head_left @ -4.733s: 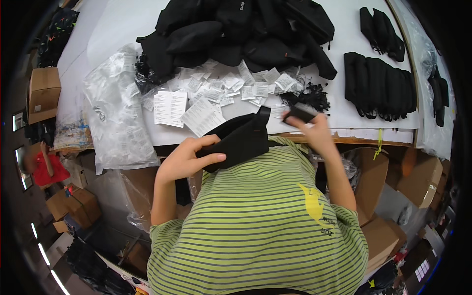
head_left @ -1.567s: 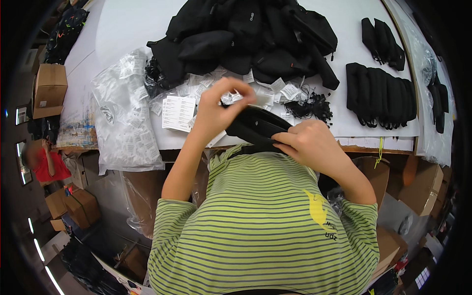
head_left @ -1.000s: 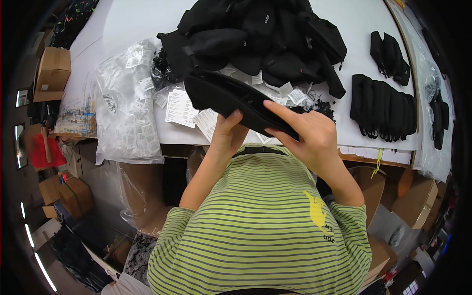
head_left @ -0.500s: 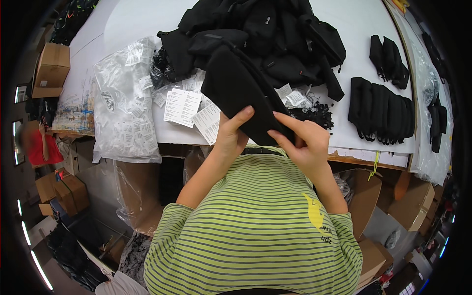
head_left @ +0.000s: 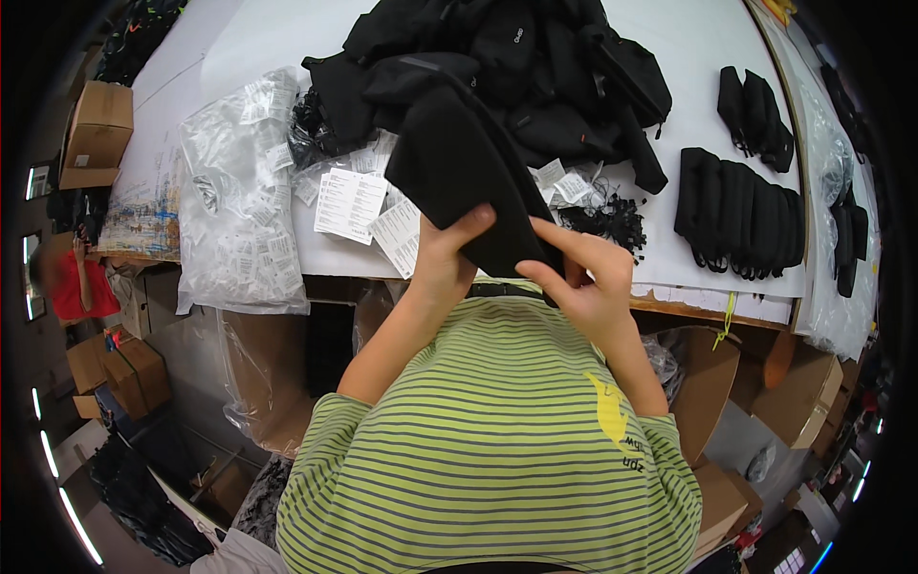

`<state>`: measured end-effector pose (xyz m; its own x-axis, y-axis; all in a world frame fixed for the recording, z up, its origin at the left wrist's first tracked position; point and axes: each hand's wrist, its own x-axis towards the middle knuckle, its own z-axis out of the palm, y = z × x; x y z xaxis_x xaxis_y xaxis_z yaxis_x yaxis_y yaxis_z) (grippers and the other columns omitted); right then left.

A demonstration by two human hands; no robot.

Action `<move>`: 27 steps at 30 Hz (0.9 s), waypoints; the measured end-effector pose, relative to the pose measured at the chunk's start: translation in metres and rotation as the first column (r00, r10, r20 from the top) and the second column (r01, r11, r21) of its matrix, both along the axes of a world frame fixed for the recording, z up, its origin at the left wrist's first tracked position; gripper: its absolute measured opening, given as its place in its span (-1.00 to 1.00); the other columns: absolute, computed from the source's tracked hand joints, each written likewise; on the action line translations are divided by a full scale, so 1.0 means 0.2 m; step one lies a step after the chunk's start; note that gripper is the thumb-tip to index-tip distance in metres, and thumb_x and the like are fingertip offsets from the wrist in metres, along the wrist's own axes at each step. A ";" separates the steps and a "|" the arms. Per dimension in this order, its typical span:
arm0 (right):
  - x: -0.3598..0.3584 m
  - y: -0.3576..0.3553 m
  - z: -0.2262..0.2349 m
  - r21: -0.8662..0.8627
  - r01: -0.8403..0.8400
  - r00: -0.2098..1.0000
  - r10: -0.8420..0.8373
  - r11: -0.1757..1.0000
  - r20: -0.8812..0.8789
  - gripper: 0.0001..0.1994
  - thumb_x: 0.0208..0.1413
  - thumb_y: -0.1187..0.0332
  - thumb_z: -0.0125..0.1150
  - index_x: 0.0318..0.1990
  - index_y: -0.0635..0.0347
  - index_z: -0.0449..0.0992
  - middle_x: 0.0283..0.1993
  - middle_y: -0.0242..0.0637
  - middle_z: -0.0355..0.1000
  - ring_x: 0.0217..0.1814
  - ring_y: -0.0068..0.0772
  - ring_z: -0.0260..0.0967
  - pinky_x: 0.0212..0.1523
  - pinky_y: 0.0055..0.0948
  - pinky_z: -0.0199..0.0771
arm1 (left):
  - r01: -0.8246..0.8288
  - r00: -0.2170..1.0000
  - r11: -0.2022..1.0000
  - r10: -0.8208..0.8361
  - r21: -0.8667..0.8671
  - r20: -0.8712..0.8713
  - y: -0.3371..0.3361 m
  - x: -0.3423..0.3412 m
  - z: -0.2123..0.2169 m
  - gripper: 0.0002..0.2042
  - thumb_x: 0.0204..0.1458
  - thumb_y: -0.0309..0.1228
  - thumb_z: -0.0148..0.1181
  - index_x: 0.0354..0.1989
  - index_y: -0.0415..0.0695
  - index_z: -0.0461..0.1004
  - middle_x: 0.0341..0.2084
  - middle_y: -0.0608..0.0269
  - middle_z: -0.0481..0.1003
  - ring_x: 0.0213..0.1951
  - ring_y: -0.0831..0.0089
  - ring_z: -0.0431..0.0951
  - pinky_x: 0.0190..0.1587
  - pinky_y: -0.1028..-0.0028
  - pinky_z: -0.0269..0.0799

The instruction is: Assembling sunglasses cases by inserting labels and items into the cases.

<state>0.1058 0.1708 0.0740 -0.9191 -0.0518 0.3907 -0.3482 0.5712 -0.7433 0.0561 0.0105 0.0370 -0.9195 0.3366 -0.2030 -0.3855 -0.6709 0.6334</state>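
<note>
Over the table's front edge I hold a long black fabric pouch (head_left: pixel 445 148), tilted with its far end leaning up to the left. My left hand (head_left: pixel 448 256) is closed round its near left side, thumb lying on top. At the near right edge, my right hand (head_left: pixel 595 279) grips the pouch with bent fingers; its fingertips are partly hidden by the fabric. Behind the pouch lies a heap of similar black pouches (head_left: pixel 545 91). White printed tags (head_left: pixel 350 204) lie left of it, and a tangle of black cords (head_left: pixel 617 222) lies to the right.
A clear plastic bag of white labels (head_left: pixel 239 206) hangs over the front edge at left. Rows of black pouches (head_left: pixel 741 212) lie on the right of the white table (head_left: pixel 660 268). Cardboard boxes (head_left: pixel 708 383) stand below. A person in red (head_left: pixel 86 287) is at far left.
The right thumb has lifted slightly off the pouch's surface, and the right fingers have shifted along its edge. The pouch has tilted a little; my left hand keeps its hold.
</note>
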 end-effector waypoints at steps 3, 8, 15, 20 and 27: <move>0.02 -0.01 -0.04 -0.303 0.143 0.979 -0.089 0.942 0.185 -0.78 0.02 0.39 0.29 -0.15 0.17 0.57 -0.73 -0.54 0.21 -0.72 -0.76 0.01 -0.63 -0.66 0.02 | -0.078 0.988 0.989 0.093 -0.123 0.121 0.03 -0.03 0.03 -0.55 0.03 -0.40 0.21 0.12 -0.13 0.26 -0.05 0.27 0.41 0.02 0.35 0.42 0.08 0.34 0.38; 0.00 -0.02 -0.11 -0.483 0.298 0.928 -0.131 0.823 0.348 -0.85 0.21 0.40 0.02 -0.31 0.27 0.49 -0.60 -0.50 0.29 -0.61 -0.75 0.05 -0.51 -0.70 0.05 | -0.153 0.981 0.980 0.166 -0.123 0.099 0.00 -0.07 0.07 -0.54 -0.02 -0.46 0.26 0.08 -0.21 0.29 -0.11 0.22 0.45 -0.07 0.36 0.48 0.03 0.38 0.41; -0.14 0.12 0.00 -0.645 0.154 0.983 -0.049 0.748 0.178 -0.73 0.15 0.38 0.14 -0.03 0.30 0.49 -0.20 -0.27 0.48 -0.29 -0.63 0.34 -0.15 -0.62 0.32 | 0.282 0.959 0.921 -0.281 -0.268 0.044 0.03 -0.05 0.14 -0.52 -0.17 -0.46 0.38 -0.04 -0.35 0.37 -0.22 0.11 0.50 -0.22 0.41 0.54 -0.14 0.49 0.47; -0.20 0.11 0.08 -0.545 0.213 0.965 -0.264 0.811 -0.016 -0.79 0.04 0.44 0.27 -0.16 0.30 0.50 -0.20 -0.33 0.50 -0.29 -0.64 0.36 -0.22 -0.64 0.34 | 0.322 0.947 0.908 -0.305 -0.269 0.103 0.06 -0.03 0.17 -0.50 -0.18 -0.44 0.38 -0.05 -0.38 0.37 -0.24 0.08 0.51 -0.28 0.41 0.56 -0.21 0.50 0.51; -0.16 0.09 0.03 -0.543 0.290 0.943 -0.333 0.788 0.021 -0.87 -0.05 0.49 0.33 -0.36 0.25 0.49 -0.39 -0.42 0.45 -0.37 -0.63 0.31 -0.32 -0.64 0.31 | 0.258 0.963 0.932 -0.226 -0.255 0.148 0.08 -0.02 0.18 -0.55 -0.13 -0.43 0.33 -0.05 -0.36 0.38 -0.25 0.10 0.52 -0.30 0.43 0.56 -0.23 0.51 0.52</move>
